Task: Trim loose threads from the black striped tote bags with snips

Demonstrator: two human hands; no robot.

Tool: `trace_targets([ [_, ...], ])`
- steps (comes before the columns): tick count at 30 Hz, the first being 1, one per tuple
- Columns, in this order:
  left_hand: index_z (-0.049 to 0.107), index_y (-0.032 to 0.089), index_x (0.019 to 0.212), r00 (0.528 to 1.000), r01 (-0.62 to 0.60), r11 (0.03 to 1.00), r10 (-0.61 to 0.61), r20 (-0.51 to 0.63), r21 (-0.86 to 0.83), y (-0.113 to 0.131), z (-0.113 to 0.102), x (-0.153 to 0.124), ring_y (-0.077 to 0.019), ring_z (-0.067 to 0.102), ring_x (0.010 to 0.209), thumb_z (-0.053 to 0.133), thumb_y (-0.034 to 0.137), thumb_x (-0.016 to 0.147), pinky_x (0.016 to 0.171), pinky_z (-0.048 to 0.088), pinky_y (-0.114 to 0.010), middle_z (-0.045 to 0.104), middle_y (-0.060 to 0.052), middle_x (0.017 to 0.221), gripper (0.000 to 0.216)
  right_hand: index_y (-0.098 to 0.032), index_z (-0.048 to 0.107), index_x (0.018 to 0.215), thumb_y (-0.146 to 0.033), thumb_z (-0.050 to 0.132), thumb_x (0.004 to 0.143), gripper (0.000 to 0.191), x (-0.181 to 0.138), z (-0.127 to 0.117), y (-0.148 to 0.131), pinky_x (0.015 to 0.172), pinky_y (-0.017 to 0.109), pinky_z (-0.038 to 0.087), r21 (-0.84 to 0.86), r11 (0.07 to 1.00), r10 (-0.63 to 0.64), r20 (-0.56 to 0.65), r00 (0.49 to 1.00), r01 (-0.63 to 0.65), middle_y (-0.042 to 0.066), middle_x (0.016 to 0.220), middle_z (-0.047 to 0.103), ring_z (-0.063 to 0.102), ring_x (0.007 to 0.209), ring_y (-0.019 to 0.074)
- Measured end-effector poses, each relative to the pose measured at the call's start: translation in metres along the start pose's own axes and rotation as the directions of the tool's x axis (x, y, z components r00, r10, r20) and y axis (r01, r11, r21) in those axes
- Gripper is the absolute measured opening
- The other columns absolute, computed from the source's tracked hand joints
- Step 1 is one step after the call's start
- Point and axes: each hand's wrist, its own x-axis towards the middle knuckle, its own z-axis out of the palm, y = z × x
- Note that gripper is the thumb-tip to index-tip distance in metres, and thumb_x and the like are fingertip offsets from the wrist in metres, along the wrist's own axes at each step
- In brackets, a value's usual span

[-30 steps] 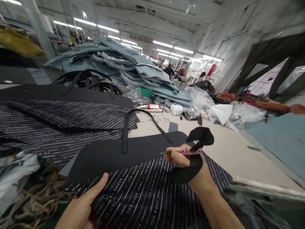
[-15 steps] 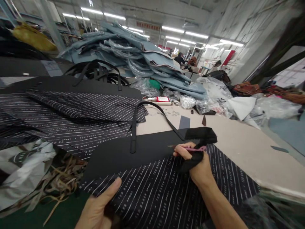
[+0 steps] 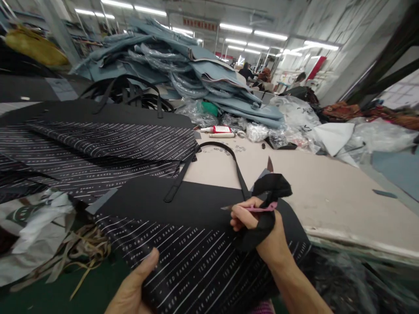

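Note:
A black bag panel point(image 3: 137, 192) with a strap handle point(image 3: 234, 159) lies in front of me; its lower part is dark lining point(image 3: 183, 257) with white stripes and TED BAKER lettering. My left hand point(image 3: 135, 283) grips the near left edge of the lining, thumb on top, fingers hidden beneath. My right hand point(image 3: 248, 218) is closed around pink-handled scissors point(image 3: 262, 208), their pointed tip facing left over the panel. Black cloth point(image 3: 271, 187) is bunched around this hand. A brown pointed piece point(image 3: 270, 165) sticks up behind the cloth; what it belongs to is hidden.
Similar striped bag pieces point(image 3: 124, 139) lie stacked to the left. Blue-grey pieces in plastic point(image 3: 183, 65) are piled at the back. A red-labelled tube point(image 3: 221, 129) and small rings point(image 3: 222, 150) lie on the pale tabletop point(image 3: 327, 187). Scrap strips point(image 3: 81, 248) sit at left.
The bag panel has turned and shifted left, and its handle stands more upright. My right hand with the scissors has moved slightly left and down. A grey strip now shows at the panel's left corner.

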Motion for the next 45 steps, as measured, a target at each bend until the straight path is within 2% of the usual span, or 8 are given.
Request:
trace_targets([
  [4, 0.063, 0.021, 0.124, 0.996, -0.042, 0.999, 0.042, -0.076, 0.005, -0.013, 0.035, -0.003, -0.0263, 0.07, 0.1, 0.072, 0.023, 0.08, 0.098, 0.054, -0.044, 0.073, -0.007, 0.111, 0.045, -0.017, 0.067, 0.072, -0.04, 0.076, 0.075, 0.025, -0.013, 0.007, -0.003, 0.051, 0.022, 0.053, 0.009, 0.998, 0.059, 0.04, 0.997, -0.059, 0.001, 0.062, 0.069, 0.064, 0.053, 0.0136],
  [6, 0.067, 0.018, 0.117, 1.0, -0.014, 1.0, 0.014, -0.005, -0.014, -0.014, 0.046, 0.004, -0.0253, 0.071, 0.095, 0.073, 0.02, 0.079, 0.095, 0.056, -0.042, 0.075, -0.008, 0.105, 0.039, -0.017, 0.067, 0.074, -0.039, 0.076, 0.075, 0.023, -0.02, 0.01, -0.003, 0.054, 0.022, 0.053, -0.003, 0.998, 0.066, 0.06, 0.996, -0.065, 0.001, 0.065, 0.07, 0.064, 0.056, 0.0132],
  [10, 0.071, 0.009, 0.104, 0.981, 0.141, 0.99, -0.143, 0.128, 0.027, -0.02, 0.057, 0.02, -0.0291, 0.071, 0.092, 0.077, 0.022, 0.075, 0.089, 0.058, -0.043, 0.075, -0.014, 0.099, 0.033, -0.017, 0.067, 0.072, -0.039, 0.075, 0.076, 0.024, -0.025, 0.011, 0.002, 0.054, 0.023, 0.053, -0.018, 0.999, 0.051, 0.032, 0.998, -0.05, 0.002, 0.063, 0.069, 0.063, 0.056, 0.0138],
  [14, 0.072, 0.008, 0.102, 0.98, 0.142, 0.988, -0.149, 0.132, 0.063, -0.028, 0.058, 0.025, -0.0309, 0.071, 0.093, 0.077, 0.023, 0.075, 0.086, 0.06, -0.044, 0.075, -0.016, 0.099, 0.032, -0.017, 0.066, 0.072, -0.041, 0.072, 0.078, 0.026, -0.022, 0.001, 0.006, 0.05, 0.023, 0.053, -0.072, 0.997, 0.025, -0.073, 0.997, -0.031, 0.003, 0.061, 0.068, 0.063, 0.051, 0.0142],
  [22, 0.072, 0.011, 0.106, 0.998, 0.037, 0.999, -0.039, 0.048, 0.036, -0.029, 0.063, 0.019, -0.028, 0.071, 0.096, 0.074, 0.018, 0.079, 0.087, 0.06, -0.041, 0.075, -0.012, 0.101, 0.029, -0.018, 0.069, 0.071, -0.039, 0.074, 0.075, 0.022, -0.023, -0.002, 0.014, 0.05, 0.024, 0.052, -0.193, 0.981, -0.047, -0.092, 0.995, 0.029, 0.003, 0.062, 0.07, 0.065, 0.056, 0.0169],
  [32, 0.064, 0.013, 0.124, 0.994, 0.028, 0.999, -0.024, 0.104, -0.037, -0.039, 0.058, 0.021, -0.0272, 0.069, 0.102, 0.071, 0.018, 0.082, 0.096, 0.056, -0.042, 0.073, -0.012, 0.109, 0.043, -0.02, 0.069, 0.067, -0.036, 0.072, 0.077, 0.02, -0.028, 0.003, 0.018, 0.053, 0.026, 0.051, -0.268, 0.961, -0.089, -0.09, 0.992, 0.062, 0.003, 0.064, 0.069, 0.064, 0.06, 0.0179],
  [40, 0.063, 0.014, 0.126, 0.994, 0.055, 0.998, -0.054, 0.092, -0.014, -0.038, 0.057, 0.021, -0.0292, 0.068, 0.104, 0.072, 0.021, 0.082, 0.097, 0.055, -0.045, 0.072, -0.014, 0.112, 0.046, -0.019, 0.071, 0.074, -0.026, 0.071, 0.078, 0.008, -0.03, 0.006, 0.015, 0.055, 0.025, 0.049, -0.256, 0.964, -0.087, -0.028, 0.996, 0.077, 0.0, 0.063, 0.067, 0.061, 0.056, 0.0151],
  [45, 0.06, 0.014, 0.129, 0.992, 0.046, 0.998, -0.041, 0.122, -0.039, -0.042, 0.051, 0.024, -0.0281, 0.066, 0.108, 0.073, 0.023, 0.082, 0.102, 0.052, -0.044, 0.07, -0.014, 0.117, 0.049, -0.018, 0.07, 0.07, -0.025, 0.069, 0.079, 0.011, -0.032, 0.006, 0.019, 0.06, 0.026, 0.049, -0.276, 0.954, -0.129, -0.022, 0.991, 0.118, 0.0, 0.062, 0.067, 0.062, 0.059, 0.0151],
])
